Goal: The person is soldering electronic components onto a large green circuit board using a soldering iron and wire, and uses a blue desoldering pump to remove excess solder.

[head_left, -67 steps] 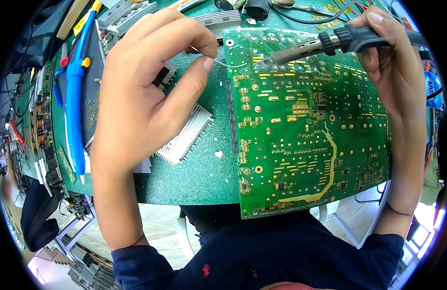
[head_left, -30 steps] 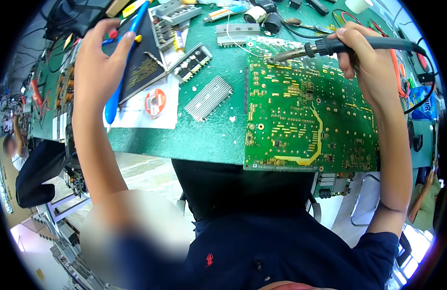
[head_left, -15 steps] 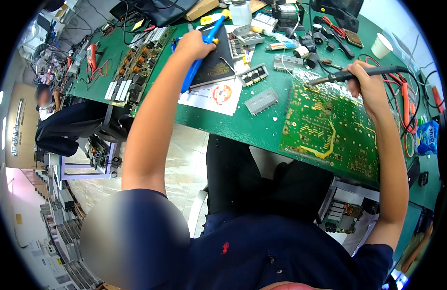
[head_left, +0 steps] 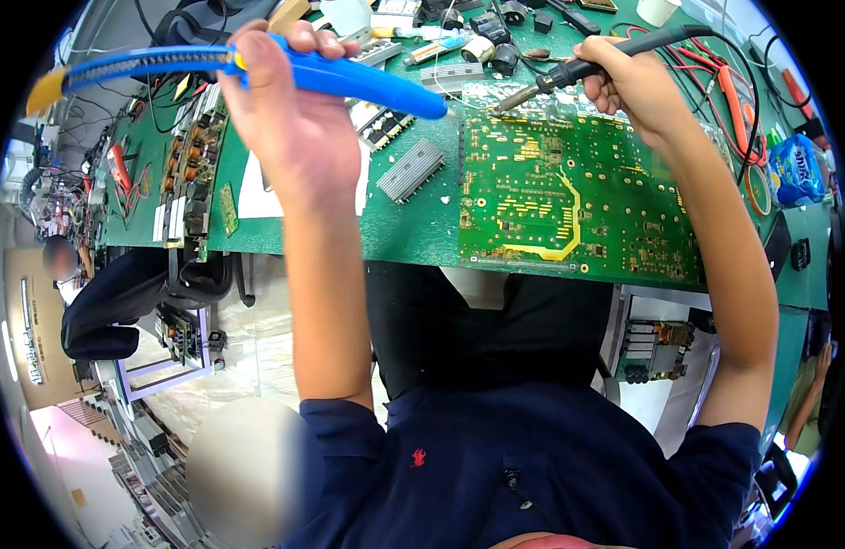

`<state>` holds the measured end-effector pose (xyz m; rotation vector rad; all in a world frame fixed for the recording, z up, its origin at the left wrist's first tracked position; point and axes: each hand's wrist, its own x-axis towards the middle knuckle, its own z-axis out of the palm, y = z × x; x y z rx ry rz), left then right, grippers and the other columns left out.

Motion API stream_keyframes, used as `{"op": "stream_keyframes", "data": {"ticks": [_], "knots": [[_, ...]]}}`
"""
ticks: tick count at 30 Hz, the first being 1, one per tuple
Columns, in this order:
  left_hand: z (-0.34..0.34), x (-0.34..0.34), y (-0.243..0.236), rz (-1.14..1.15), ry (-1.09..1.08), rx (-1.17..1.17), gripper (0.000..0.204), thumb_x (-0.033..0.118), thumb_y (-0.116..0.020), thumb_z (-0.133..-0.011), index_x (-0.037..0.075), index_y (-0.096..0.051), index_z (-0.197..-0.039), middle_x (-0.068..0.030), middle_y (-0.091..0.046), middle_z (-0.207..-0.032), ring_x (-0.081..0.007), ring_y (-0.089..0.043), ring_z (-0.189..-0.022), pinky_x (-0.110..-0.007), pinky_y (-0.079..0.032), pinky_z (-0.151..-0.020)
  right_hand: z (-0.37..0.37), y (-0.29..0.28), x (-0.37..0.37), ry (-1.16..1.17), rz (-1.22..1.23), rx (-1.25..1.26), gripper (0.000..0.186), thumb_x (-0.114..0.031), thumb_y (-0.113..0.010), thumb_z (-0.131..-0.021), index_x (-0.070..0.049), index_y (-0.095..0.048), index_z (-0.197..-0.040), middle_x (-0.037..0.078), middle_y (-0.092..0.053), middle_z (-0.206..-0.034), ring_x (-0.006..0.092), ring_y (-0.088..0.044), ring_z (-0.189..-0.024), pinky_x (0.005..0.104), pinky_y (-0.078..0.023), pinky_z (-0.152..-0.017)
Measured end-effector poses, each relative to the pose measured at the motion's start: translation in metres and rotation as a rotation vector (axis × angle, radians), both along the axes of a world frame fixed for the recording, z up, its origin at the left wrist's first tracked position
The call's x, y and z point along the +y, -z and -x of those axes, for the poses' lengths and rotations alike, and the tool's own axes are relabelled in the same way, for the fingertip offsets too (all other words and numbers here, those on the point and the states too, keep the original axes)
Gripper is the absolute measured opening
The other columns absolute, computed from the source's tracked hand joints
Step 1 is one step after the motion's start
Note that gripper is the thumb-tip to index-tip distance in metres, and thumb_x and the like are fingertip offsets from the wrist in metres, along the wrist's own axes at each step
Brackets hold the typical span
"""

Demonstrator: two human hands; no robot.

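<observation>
Fingers [head_left: 302,37] of the left hand [head_left: 308,133] are wrapped around a long blue tool [head_left: 372,84], held raised over the surface [head_left: 395,236], its yellow end turned left. By the right hand [head_left: 637,87] a soldering iron [head_left: 569,73] is gripped, fingers curled round the dark handle; its tip is held at the upper left part of a green circuit board [head_left: 615,206], though whether the two touch cannot be told. The board is laid flat at the surface's near edge. Just left of it a finned heat sink [head_left: 411,171] is set; farther left, a white sheet [head_left: 256,192] is partly hidden by the forearm. To the right, red cables [head_left: 729,101], a tape roll [head_left: 757,190] and a blue packet [head_left: 796,174] are placed. Beyond, a pale floor [head_left: 262,334] is seen, and another person [head_left: 68,279] at far left.
</observation>
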<state>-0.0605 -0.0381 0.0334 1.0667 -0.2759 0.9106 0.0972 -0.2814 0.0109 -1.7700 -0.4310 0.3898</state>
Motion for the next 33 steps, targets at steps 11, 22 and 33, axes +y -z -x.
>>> {"op": "stream_keyframes", "data": {"ticks": [11, 22, 33], "knots": [[-0.009, -0.026, 0.016, 0.076, -0.135, -0.033, 0.045, 0.053, -0.051, -0.097, 0.011, -0.053, -0.109, -0.0074, -0.056, -0.091, -0.0241, -0.055, -0.088, -0.043, -0.047, -0.086, 0.0, 0.003, 0.001, 0.013, -0.041, 0.077, 0.025, -0.031, -0.063, -0.091, -0.008, -0.06, -0.081, 0.001, -0.059, -0.06, 0.0048, -0.054, -0.049, 0.0174, -0.041, -0.044], [-0.009, -0.036, 0.031, -0.04, -0.106, -0.099, 0.044, 0.057, -0.046, -0.098, 0.016, -0.052, -0.115, -0.0061, -0.055, -0.092, -0.0225, -0.054, -0.087, -0.046, -0.046, -0.086, -0.001, 0.005, 0.0, 0.007, -0.039, 0.069, 0.025, -0.03, -0.062, -0.091, -0.008, -0.06, -0.081, 0.001, -0.059, -0.06, 0.0044, -0.054, -0.048, 0.0169, -0.041, -0.044], [-0.011, -0.039, 0.044, -0.134, 0.024, -0.288, 0.044, 0.056, -0.042, -0.1, 0.019, -0.051, -0.121, -0.0061, -0.053, -0.089, -0.0209, -0.053, -0.08, -0.038, -0.049, -0.072, 0.005, 0.004, 0.001, 0.036, -0.016, 0.125, 0.027, -0.028, -0.057, -0.096, -0.002, -0.063, -0.09, -0.001, -0.055, -0.062, 0.0042, -0.05, -0.051, 0.0172, -0.038, -0.048]]}}
